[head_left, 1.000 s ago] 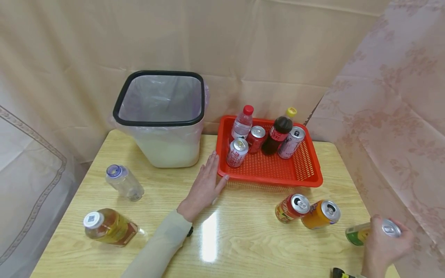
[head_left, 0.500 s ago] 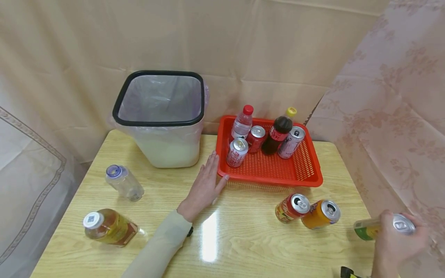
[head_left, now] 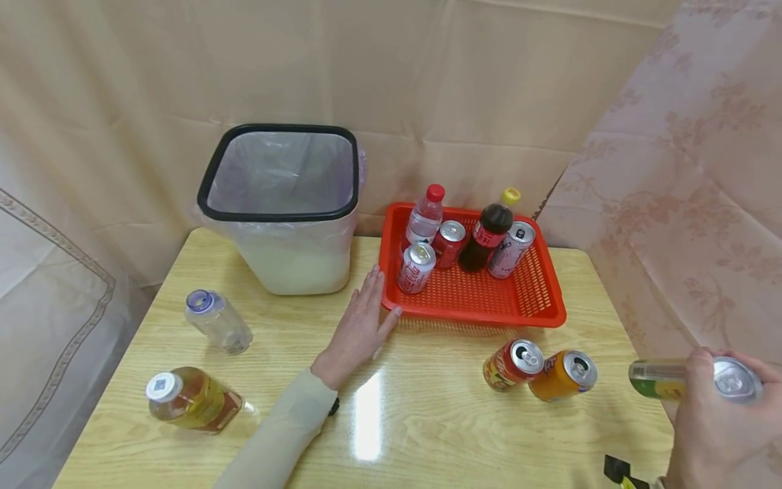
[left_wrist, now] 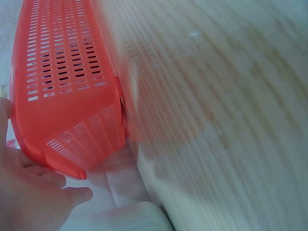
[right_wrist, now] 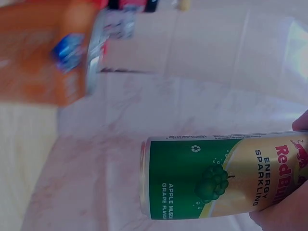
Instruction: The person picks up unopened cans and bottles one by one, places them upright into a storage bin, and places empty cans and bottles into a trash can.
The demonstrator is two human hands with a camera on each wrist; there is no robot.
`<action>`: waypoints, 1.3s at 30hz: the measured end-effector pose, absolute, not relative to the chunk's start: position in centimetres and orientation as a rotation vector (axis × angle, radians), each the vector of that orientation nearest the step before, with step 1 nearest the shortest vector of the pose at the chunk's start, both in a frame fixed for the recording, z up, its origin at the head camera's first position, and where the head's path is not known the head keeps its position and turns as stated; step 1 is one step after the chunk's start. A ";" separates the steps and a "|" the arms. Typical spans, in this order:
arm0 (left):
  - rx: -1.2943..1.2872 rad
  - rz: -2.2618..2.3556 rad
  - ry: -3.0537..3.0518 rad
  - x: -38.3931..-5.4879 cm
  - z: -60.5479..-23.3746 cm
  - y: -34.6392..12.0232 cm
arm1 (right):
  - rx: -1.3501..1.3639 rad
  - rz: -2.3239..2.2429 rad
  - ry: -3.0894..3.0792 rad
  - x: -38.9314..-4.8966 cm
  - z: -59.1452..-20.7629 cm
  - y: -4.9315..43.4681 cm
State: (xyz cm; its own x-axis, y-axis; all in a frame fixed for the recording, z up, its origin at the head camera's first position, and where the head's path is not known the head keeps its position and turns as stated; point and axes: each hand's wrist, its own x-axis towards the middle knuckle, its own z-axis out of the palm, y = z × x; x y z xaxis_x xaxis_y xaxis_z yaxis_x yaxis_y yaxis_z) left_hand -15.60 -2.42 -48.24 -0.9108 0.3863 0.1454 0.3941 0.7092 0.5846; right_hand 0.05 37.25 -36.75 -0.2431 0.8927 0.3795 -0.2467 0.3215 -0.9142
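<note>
My right hand (head_left: pixel 723 421) grips a green and gold Red Bull can (right_wrist: pixel 192 178) near its top end, holding it tilted at the right side of the table. The silver top of the can faces me in the head view. My left hand (head_left: pixel 357 326) lies with straight fingers against the left corner of a red plastic basket (head_left: pixel 476 316). In the left wrist view its fingertips touch the basket's rim. Left of the Red Bull can stand an orange soda can (head_left: pixel 559 380) and a red and yellow can (head_left: pixel 510 370), both with opened tops.
Inside the basket stand a cola bottle (head_left: pixel 485 238), a red-capped water bottle (head_left: pixel 424 217) and several cans. A lined bin (head_left: pixel 299 261) stands at the back left. An uncapped clear bottle (head_left: pixel 220 322) and a white-capped amber bottle (head_left: pixel 195 401) are on the left.
My right hand has moved right and slightly up in the head view, lifting the Red Bull can with it. My left hand and the basket have stayed in place.
</note>
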 end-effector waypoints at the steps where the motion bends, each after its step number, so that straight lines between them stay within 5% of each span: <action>1: -0.664 -0.995 -2.888 -15.6 -48.2 -2.4 | -0.636 1.241 -1.403 0.1 -36.4 36.9; 9: -0.676 -1.012 -2.873 -15.7 -48.3 -2.6 | -0.970 1.220 -1.596 0.3 -32.4 32.4; 19: -0.653 -1.015 -2.894 -15.7 -48.3 -2.5 | -0.068 1.470 -1.286 -4.1 -32.2 28.4; 39: -0.681 -0.991 -2.847 -15.5 -48.4 -2.4 | -0.147 1.541 -1.821 -13.4 -36.1 21.1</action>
